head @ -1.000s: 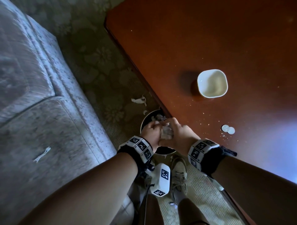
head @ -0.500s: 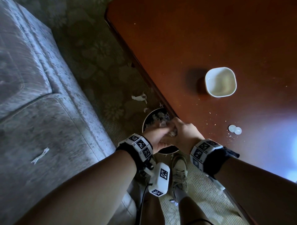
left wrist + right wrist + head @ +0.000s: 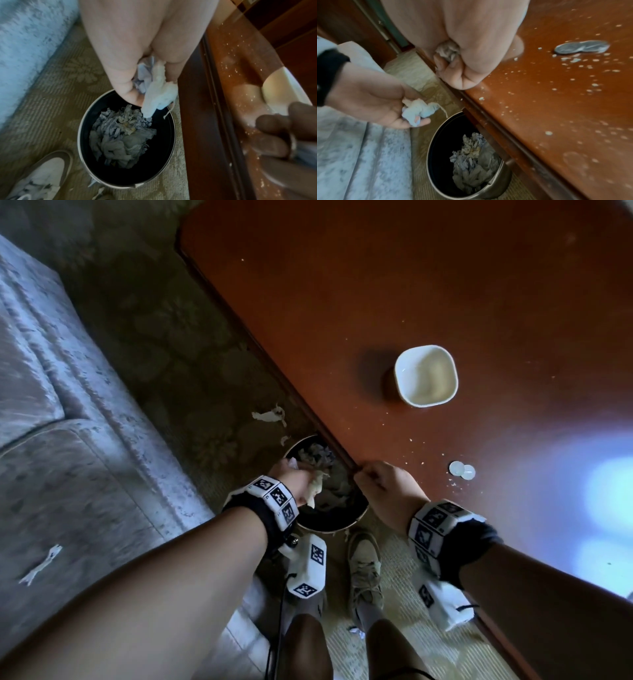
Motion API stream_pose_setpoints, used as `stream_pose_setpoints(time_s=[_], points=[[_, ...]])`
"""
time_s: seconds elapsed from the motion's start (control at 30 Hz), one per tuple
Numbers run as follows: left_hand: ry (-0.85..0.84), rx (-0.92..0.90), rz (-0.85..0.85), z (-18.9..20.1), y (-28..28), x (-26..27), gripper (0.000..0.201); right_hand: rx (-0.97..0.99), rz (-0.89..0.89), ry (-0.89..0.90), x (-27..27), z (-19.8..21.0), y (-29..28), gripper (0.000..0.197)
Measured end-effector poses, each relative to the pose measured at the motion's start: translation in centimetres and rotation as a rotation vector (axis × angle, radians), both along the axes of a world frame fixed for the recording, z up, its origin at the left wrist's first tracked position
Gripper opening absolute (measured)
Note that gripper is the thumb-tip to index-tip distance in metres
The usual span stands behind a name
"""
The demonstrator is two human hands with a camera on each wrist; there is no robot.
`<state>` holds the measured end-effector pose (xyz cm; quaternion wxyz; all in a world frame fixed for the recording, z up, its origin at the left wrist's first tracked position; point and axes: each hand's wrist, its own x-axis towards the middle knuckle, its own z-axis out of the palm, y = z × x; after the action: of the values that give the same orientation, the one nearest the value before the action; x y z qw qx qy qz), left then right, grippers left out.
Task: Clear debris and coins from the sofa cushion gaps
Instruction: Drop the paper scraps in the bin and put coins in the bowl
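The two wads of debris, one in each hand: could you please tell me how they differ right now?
The left hand's wad is white, loose and mostly exposed, a thread trailing from it; the right hand's wad is greyish and nearly buried in the fist. The left hand holds its wad over the bin; the right hand holds its wad at the table edge. Both are crumpled scraps held in a closed grip.

From my head the camera looks steeply down past both forearms, taking in sofa point(image 3: 68, 457), carpet and bench point(image 3: 445, 302); the one on my left wrist looks close along the hand into the bin point(image 3: 82, 135); the one on my right wrist sits just over the bench edge, facing the same bin; all three share bin and bench edge.
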<state>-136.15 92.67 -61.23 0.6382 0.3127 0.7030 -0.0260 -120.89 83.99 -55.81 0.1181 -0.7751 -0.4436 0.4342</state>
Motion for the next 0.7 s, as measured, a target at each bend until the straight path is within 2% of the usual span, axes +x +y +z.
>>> stream_pose_setpoints(time_s=[0.13,0.2,0.27,0.47,0.57,0.7], points=[[0.054,0.006,0.089,0.8,0.1,1.4,0.009,-0.013,-0.193,0.074,2.2,0.2,-1.3,0.022],[0.210,0.110,-0.017,0.4,-0.2,1.9,0.040,-0.012,-0.286,0.091,3.3,0.3,-2.2,0.028],[0.340,0.203,-0.094,0.8,-0.7,2.6,0.054,-0.007,-0.374,0.072,4.5,0.5,-3.2,0.026],[0.364,0.318,-0.132,2.1,-2.7,5.5,0.034,0.051,-0.664,-0.090,7.8,0.6,-5.6,0.012],[0.339,0.353,-0.147,2.4,-3.6,6.7,0.028,0.112,-0.718,-0.092,8.8,0.5,-6.0,0.016],[0.338,0.393,-0.158,2.2,-4.4,7.4,0.028,0.151,-0.787,-0.090,9.9,0.5,-6.1,0.009]])
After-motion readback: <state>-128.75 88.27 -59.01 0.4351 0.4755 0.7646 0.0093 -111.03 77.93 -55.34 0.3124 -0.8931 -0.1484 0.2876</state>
